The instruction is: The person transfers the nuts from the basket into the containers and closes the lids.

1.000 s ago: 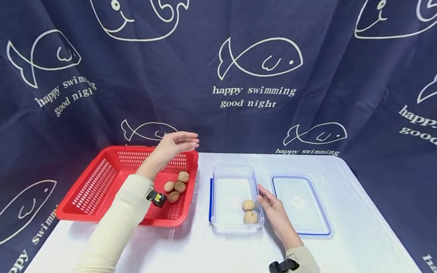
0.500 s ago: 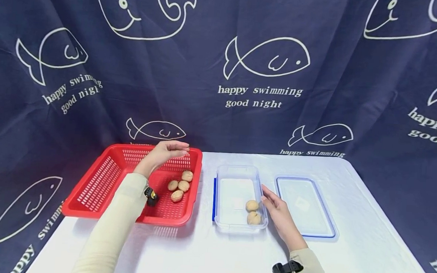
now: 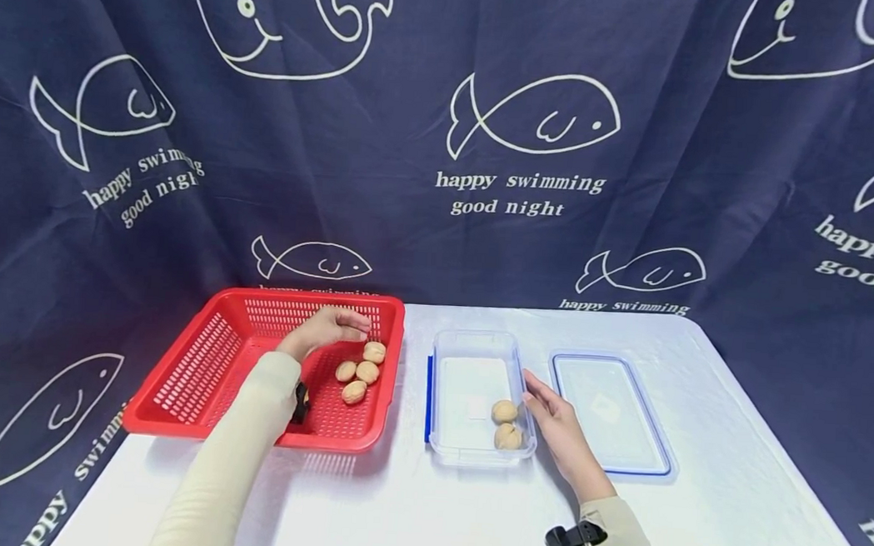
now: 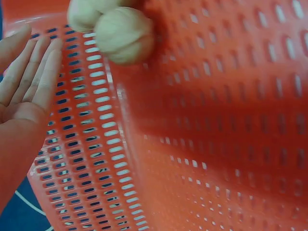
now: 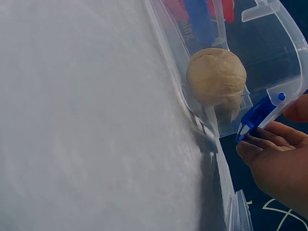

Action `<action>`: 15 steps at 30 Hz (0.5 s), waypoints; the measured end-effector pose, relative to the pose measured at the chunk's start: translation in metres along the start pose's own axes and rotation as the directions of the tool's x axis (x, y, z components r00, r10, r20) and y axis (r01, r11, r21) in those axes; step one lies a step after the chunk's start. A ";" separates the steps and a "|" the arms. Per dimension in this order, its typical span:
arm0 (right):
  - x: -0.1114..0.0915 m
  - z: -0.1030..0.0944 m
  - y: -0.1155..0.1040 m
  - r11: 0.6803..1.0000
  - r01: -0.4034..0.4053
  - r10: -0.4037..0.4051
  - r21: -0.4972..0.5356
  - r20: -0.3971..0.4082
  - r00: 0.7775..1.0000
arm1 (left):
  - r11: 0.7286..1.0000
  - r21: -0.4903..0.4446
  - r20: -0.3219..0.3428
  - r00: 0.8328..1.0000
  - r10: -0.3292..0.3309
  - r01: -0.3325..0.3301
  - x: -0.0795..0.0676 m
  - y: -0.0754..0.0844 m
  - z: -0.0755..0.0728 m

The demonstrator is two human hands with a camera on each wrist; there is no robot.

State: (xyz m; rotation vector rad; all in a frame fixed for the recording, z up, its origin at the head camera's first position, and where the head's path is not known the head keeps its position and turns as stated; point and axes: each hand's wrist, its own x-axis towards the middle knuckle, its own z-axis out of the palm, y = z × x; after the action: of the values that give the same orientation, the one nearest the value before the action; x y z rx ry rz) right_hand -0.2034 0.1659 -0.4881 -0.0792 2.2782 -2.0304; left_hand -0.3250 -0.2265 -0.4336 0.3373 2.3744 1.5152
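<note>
My left hand (image 3: 328, 326) reaches down inside the red plastic basket (image 3: 396, 362), holding nothing. Its fingers extend just above and behind several walnuts (image 3: 366, 373) grouped at the basket's right side. In the left wrist view its fingers (image 4: 36, 72) lie straight, thumb apart, near a walnut (image 4: 124, 36). My right hand (image 3: 562, 435) rests against the right side of a clear plastic food container (image 3: 463, 455), fingers relaxed by its blue latch (image 5: 260, 113). Two walnuts (image 3: 508, 436) sit in the container's front right corner.
Right of the container lies its clear lid (image 3: 601, 408) with a blue seal, flat on the white tablecloth (image 3: 422, 514). A dark blue curtain (image 3: 400, 137) with fish drawings hangs behind the table. Another blue latch (image 3: 428, 399) lines the container's left side.
My left hand has come down from above the basket's back rim into the basket, toward the walnuts. The right hand stays at the container. The head view has shifted slightly.
</note>
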 end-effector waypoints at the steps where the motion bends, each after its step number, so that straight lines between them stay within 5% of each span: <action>1: 0.000 0.000 0.000 1.000 0.003 -0.003 0.002 0.001 1.000 | 1.000 -0.002 0.006 1.000 -0.013 0.013 0.000 -0.001 0.001; 8: 0.000 0.000 -0.001 1.000 0.008 -0.008 0.007 0.004 1.000 | 0.997 0.050 0.033 0.997 -0.063 0.062 -0.001 -0.006 0.007; 15: 0.001 -0.002 -0.001 0.999 -0.018 0.017 0.050 0.023 1.000 | 0.998 0.058 0.148 0.989 0.015 -0.024 -0.003 -0.010 0.006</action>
State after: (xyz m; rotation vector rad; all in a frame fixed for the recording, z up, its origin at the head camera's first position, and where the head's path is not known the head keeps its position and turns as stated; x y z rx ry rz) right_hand -0.2046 0.1676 -0.4870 -0.0783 2.2049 -2.0664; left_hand -0.3200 -0.2263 -0.4448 0.4711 2.3099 1.3791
